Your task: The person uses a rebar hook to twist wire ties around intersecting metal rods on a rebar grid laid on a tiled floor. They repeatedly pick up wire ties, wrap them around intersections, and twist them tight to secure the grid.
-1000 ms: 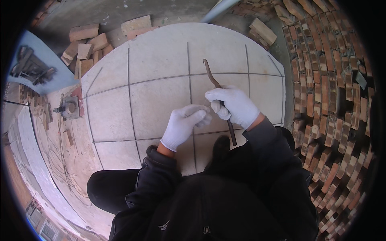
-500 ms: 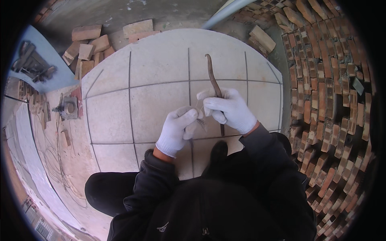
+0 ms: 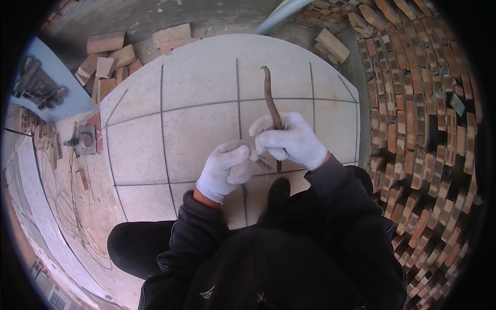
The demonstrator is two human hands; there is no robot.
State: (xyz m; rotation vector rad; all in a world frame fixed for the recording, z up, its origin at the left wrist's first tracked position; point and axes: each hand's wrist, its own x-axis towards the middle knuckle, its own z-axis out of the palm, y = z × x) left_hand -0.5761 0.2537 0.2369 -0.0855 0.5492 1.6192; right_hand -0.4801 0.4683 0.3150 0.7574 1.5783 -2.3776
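Both my hands wear white knitted gloves and meet over a pale slab [image 3: 199,139] with a grid of thin steel bars [image 3: 163,134] lying across it. My right hand [image 3: 294,139] is closed around a rusty tying hook [image 3: 269,93], whose curved tip points away from me. Its thumb and forefinger pinch together beside the left fingertips. In my left hand [image 3: 223,170] is a small bundle of thin tie wires [image 3: 262,162], their ends sticking out below the fingers. One fine wire hangs lower between the hands; which fingers grip it I cannot tell.
Stacked bricks [image 3: 413,129] rise along the right side. Loose bricks [image 3: 106,67] lie beyond the slab at the far left, near a light blue panel [image 3: 67,93]. A pale pipe [image 3: 281,15] slants at the back. Tangled wire [image 3: 72,206] lies on the left floor.
My fingertips have drawn closer together, and a fine wire now hangs lower between them. The wire bundle stays in my left hand and the hook in my right. The view has shifted slightly.
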